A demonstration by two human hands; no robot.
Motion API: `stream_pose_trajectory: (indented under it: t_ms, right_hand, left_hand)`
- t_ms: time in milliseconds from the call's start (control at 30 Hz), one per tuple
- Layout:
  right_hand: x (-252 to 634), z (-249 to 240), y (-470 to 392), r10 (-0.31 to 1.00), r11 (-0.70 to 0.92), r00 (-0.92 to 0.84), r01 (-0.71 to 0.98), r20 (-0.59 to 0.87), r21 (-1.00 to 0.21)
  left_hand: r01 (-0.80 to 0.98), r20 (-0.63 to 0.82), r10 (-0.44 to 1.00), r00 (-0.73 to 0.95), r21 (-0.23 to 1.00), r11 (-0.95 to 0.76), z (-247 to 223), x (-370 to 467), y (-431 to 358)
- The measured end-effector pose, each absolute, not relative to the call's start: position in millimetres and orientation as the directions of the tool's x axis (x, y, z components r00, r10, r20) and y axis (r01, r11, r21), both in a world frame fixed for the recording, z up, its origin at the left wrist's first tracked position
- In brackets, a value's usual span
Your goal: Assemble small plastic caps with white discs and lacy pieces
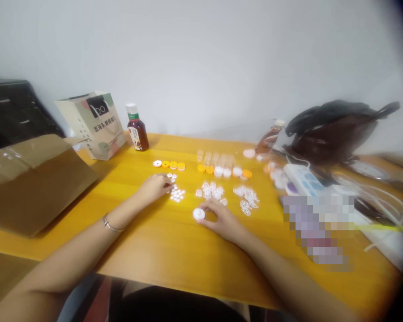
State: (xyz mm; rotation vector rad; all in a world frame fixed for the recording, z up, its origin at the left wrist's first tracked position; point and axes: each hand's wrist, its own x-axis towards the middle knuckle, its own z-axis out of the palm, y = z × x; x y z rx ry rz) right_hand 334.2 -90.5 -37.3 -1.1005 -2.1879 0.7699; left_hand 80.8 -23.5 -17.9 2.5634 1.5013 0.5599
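Note:
My right hand [223, 220] pinches a round white cap-like disc [199, 214] by its edge, just above the table. Over to the left, my left hand [157, 188] has its fingertips drawn together at a group of small white round pieces [177, 194]; what lies between them is too small to make out. Beyond my right hand is a heap of white openwork pieces [211, 190], with a second heap of lacy white pieces [246, 197] to its right. Farther back, a row of orange and white rings [173, 165] lies behind my left hand.
Orange and white caps [227, 171] line up before clear containers [215, 159]. A dark drink bottle [138, 129] and paper bag [102, 127] stand back left, near a cardboard box [50, 188]. At right are a power strip [302, 179], cables and a dark bag [329, 134].

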Motion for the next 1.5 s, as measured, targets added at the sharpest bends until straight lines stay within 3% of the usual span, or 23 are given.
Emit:
stream_pose_trajectory:
  t_ms: [167,300,533,900,1067,1200,1367,1500]
  right_hand:
    - [335,-40,-89,0.827,0.508,-0.511,0.501,0.235,-0.701]
    - [335,-41,-89,0.824,0.515,-0.511,0.495,0.245,-0.699]
    - [335,-44,-88,0.822,0.523,-0.507,0.493,0.259,-0.695]
    - [337,-47,-86,0.853,0.469,-0.462,0.479,0.241,-0.742]
    - [340,-42,-87,0.809,0.508,-0.539,0.439,0.235,-0.741]
    - [340,-38,-88,0.804,0.505,-0.556,0.45,0.212,-0.736]
    - [339,-42,-86,0.82,0.489,-0.532,0.462,0.209,-0.74]
    - [340,-46,-85,0.823,0.487,-0.525,0.459,0.216,-0.742]
  left_hand:
    - [0.805,0.318,0.842,0.436,0.28,-0.523,-14,87,-29]
    - [0.678,0.397,0.789,0.469,0.411,-0.61,-14,103,-46]
    - [0.556,0.247,0.826,0.507,0.638,-0.533,-27,125,-68]
    - [0.413,0.148,0.772,0.618,0.775,-0.479,-25,132,-77]
    - [0.398,0.084,0.791,0.606,0.829,-0.393,-32,130,-72]
    - [0.422,0.126,0.77,0.625,0.775,-0.47,-29,130,-74]
    - [0.437,0.265,0.652,0.71,0.56,-0.704,-25,133,-80]
    - [0.399,0.337,0.568,0.751,0.453,-0.797,-30,136,-81]
